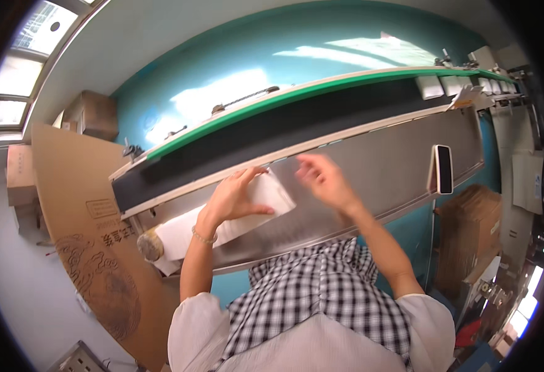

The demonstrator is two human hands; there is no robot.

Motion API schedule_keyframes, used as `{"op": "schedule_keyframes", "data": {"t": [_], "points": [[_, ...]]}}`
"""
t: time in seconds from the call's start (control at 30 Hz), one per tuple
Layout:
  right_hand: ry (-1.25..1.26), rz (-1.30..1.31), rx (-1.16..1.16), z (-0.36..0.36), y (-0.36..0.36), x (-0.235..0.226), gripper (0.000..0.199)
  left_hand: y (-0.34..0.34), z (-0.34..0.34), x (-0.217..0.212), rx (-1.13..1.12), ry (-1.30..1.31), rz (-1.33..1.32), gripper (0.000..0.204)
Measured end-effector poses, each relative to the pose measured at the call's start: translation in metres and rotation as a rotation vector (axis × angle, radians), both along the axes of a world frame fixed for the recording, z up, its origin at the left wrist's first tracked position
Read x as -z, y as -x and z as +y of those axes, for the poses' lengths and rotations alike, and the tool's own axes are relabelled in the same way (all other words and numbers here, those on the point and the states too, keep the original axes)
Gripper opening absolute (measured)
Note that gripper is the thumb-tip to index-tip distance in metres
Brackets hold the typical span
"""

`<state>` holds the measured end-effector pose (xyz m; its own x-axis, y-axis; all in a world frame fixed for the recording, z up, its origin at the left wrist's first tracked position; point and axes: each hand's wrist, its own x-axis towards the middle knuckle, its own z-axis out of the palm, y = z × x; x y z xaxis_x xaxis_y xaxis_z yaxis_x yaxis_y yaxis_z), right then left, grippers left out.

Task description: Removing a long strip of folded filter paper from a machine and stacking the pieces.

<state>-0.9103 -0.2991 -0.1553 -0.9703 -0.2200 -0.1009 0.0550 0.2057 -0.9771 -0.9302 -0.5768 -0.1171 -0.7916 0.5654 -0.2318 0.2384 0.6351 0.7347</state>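
My left hand is closed round the right end of a row of flat white paper-like pieces, thumb on the near side and fingers on the far side. The white row runs left under my wrist along the grey metal worktop. Against its left end rests a round, brownish, jar-sized object; its kind is unclear. My right hand hovers over the worktop, just right of the white pieces and apart from them. Its fingers look curled but are smeared by motion.
Behind the worktop runs a black conveyor belt with a green edge strip; white pieces lie on its far right. A phone stands at the worktop's right. A large cardboard sheet leans at left; brown cartons stand at right.
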Motion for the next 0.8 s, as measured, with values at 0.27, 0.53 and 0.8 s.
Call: {"op": "schedule_keyframes", "data": {"t": [0.27,0.53,0.8], "points": [[0.002,-0.194,0.049,-0.083,-0.029,0.027,0.047,-0.013,-0.014,-0.005,-0.021,0.012,0.116,0.099],[-0.159,-0.13,-0.104,-0.056,-0.013,0.022,0.026,-0.006,-0.029,0.013,-0.048,-0.055,0.035,0.085],[0.027,-0.154,0.08,-0.099,-0.018,0.024,0.039,-0.002,-0.036,0.018,-0.085,-0.097,0.001,0.087]]}}
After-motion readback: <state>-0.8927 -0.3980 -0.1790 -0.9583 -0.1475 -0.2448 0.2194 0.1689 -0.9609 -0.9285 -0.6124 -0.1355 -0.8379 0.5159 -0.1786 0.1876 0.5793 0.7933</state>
